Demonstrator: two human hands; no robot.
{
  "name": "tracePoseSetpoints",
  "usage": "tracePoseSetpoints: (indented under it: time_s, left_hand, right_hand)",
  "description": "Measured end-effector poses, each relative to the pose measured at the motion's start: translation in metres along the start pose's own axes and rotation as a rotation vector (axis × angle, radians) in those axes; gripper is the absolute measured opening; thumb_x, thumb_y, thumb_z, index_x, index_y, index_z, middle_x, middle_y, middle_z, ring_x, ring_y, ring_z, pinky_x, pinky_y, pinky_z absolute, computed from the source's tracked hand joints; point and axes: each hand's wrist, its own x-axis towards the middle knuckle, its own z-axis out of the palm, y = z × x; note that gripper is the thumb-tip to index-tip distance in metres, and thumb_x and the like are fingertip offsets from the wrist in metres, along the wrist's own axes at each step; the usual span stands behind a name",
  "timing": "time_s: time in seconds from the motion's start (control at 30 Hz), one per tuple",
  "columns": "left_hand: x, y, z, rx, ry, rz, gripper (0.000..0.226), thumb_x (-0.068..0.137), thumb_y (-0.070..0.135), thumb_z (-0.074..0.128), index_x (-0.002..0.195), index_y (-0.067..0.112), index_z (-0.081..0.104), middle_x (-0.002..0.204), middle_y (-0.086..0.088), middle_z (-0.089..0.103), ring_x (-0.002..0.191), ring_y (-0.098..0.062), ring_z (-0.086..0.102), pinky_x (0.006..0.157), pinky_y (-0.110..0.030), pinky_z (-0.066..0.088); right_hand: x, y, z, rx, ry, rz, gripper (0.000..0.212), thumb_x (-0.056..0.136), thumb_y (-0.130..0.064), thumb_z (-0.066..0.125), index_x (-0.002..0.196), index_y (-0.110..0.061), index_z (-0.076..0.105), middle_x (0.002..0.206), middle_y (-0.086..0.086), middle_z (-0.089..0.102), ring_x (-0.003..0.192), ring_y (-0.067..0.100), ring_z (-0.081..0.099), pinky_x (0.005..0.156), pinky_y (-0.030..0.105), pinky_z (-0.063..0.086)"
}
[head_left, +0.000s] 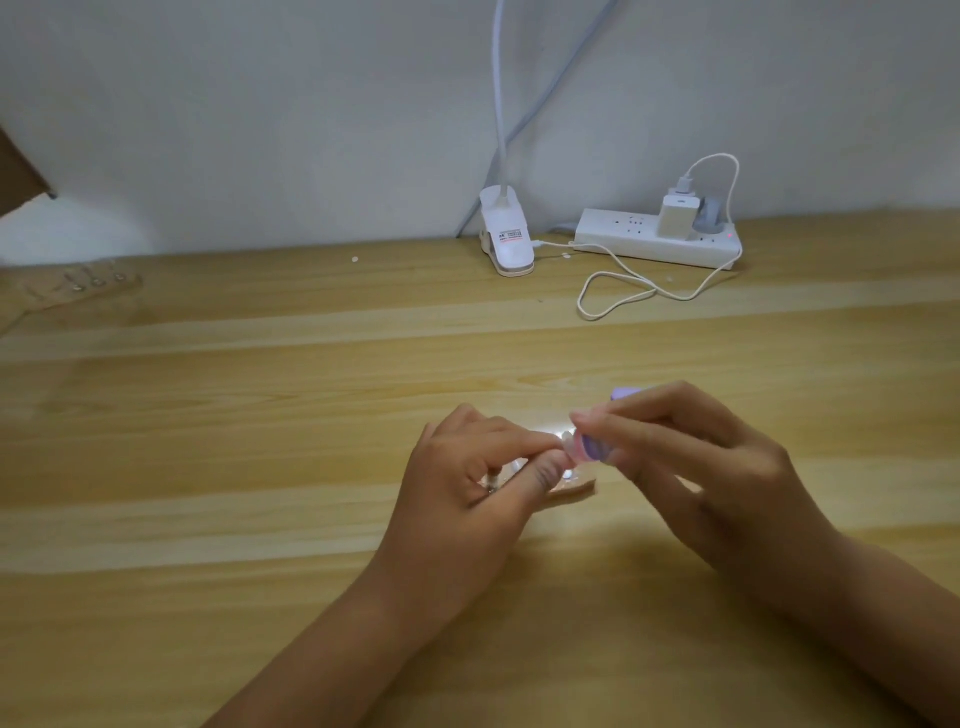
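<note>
wooden table (260, 415). at rear, near the wall: clip lamp (506, 244), power strip (649, 241), looped white cable (613, 299). far left: small metal parts (96, 280). centre: clear strip (576, 487), lying flat.

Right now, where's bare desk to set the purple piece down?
Free: wide desk left of the left hand; the band between both hands, which hold the purple piece, and the white cable loop; the strip right of the right hand. Crowded: back edge with clip lamp, power strip; small metal bits far left.
</note>
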Motion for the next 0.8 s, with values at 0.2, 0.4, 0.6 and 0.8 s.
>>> tracePoseSetpoints:
  time_s: [0.2,0.4,0.6,0.8]
  left_hand:
    - [0.000,0.000,-0.002,-0.074,-0.018,0.001,0.013,0.085,0.035,0.065,0.087,0.031,0.077,0.076,0.020,0.071,0.073,-0.016,0.052,0.076,-0.034,0.039]
    - [0.000,0.000,-0.001,-0.126,-0.002,-0.028,0.019,0.080,0.044,0.064,0.087,0.033,0.078,0.073,0.014,0.071,0.071,-0.012,0.053,0.076,-0.030,0.038]
    - [0.000,0.001,0.000,-0.037,0.013,0.035,0.010,0.081,0.030,0.072,0.087,0.036,0.076,0.081,0.018,0.072,0.081,-0.008,0.055,0.077,-0.033,0.042]
    - [-0.001,0.001,0.000,0.031,0.024,0.075,0.013,0.082,0.037,0.069,0.092,0.033,0.078,0.082,0.017,0.071,0.083,-0.012,0.054,0.076,-0.027,0.041]
  right_hand:
    - [-0.003,-0.007,0.003,-0.038,-0.008,-0.056,0.031,0.093,0.005,0.064,0.123,-0.004,0.067,0.108,0.012,0.067,0.101,0.016,0.068,0.094,0.028,0.053]
    - [0.004,-0.009,-0.004,-0.031,0.121,0.036,0.031,0.092,-0.006,0.066,0.122,-0.007,0.064,0.110,0.002,0.067,0.108,0.003,0.063,0.096,0.017,0.048]
    - [0.002,-0.005,-0.003,-0.083,0.063,0.003,0.018,0.094,0.000,0.065,0.110,0.001,0.072,0.108,0.006,0.070,0.101,0.016,0.069,0.095,0.030,0.054]
    - [-0.003,-0.013,0.003,-0.090,0.014,-0.088,0.024,0.091,0.004,0.069,0.114,-0.002,0.073,0.113,0.005,0.070,0.104,0.016,0.069,0.093,0.041,0.054]
